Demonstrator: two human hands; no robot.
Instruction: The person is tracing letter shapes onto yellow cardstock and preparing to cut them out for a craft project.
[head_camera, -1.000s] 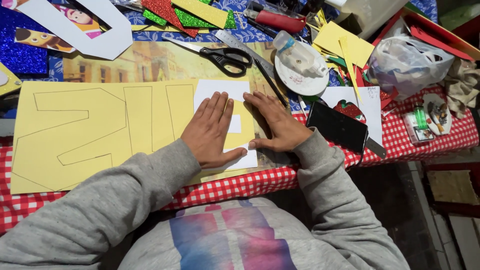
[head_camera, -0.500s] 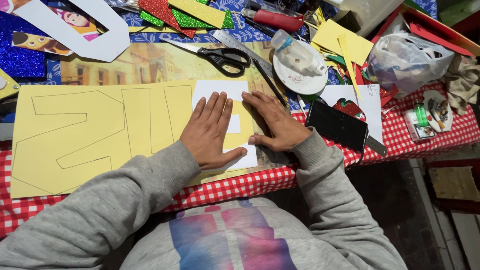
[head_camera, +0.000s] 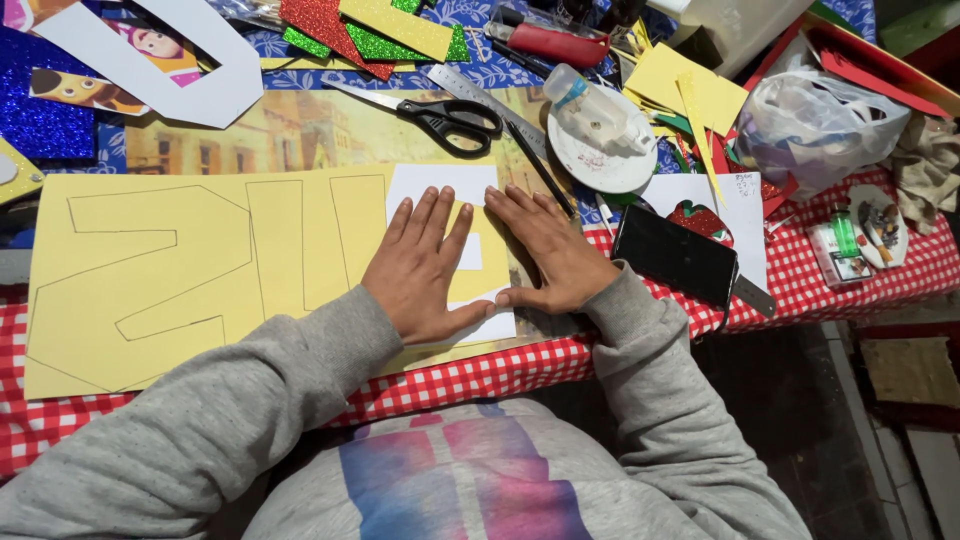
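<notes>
Pressing hands (head_camera: 480, 260) flat, scissors (head_camera: 440, 115) lying beyond.

- Setting: home craft table, set up for paper cutting.
- Red-and-white checked tablecloth (head_camera: 820, 290) covers the table edge.
- Tools present: black-handled scissors (head_camera: 440, 115), metal ruler (head_camera: 480, 95), glue bottle (head_camera: 590, 100).
- Materials: yellow card sheet (head_camera: 150, 280) with pencilled letter outlines, glitter foam sheets (head_camera: 340, 30), scattered offcuts.
- Tiled floor (head_camera: 900, 400) beside the table.
</notes>
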